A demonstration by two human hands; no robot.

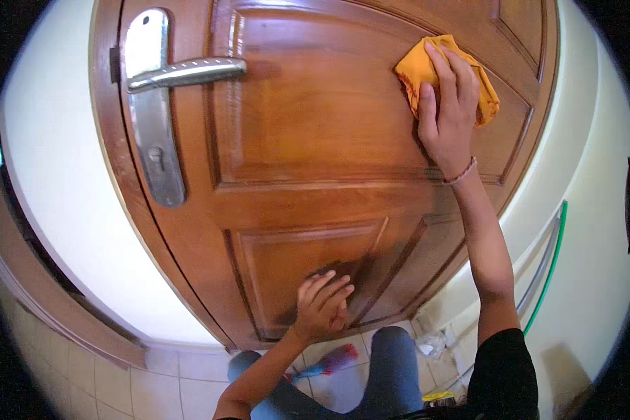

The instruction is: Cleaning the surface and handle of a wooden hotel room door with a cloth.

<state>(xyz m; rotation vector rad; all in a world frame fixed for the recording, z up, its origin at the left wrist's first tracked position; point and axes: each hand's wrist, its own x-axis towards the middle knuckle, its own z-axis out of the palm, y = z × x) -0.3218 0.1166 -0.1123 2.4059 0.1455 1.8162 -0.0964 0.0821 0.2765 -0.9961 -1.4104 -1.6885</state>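
Observation:
My right hand (449, 119) presses an orange cloth (420, 68) against the upper right part of a varnished brown wooden door (311, 206). The cloth is bunched under the palm, and its edge looks frayed and reddish. Lower down, my left hand (322, 304) is in front of a bottom panel with its fingers stretched and nothing in them; whether it touches the wood I cannot tell. A silver lever handle (189, 72) sticks out from a long metal lock plate (152, 129) at the door's left edge.
White wall (56, 140) borders the door on the left. A green pole (554, 262) leans along the right wall. On the tiled floor lie a red and blue bristly thing (336, 359), a crumpled clear plastic bag (432, 343) and something yellow (439, 399).

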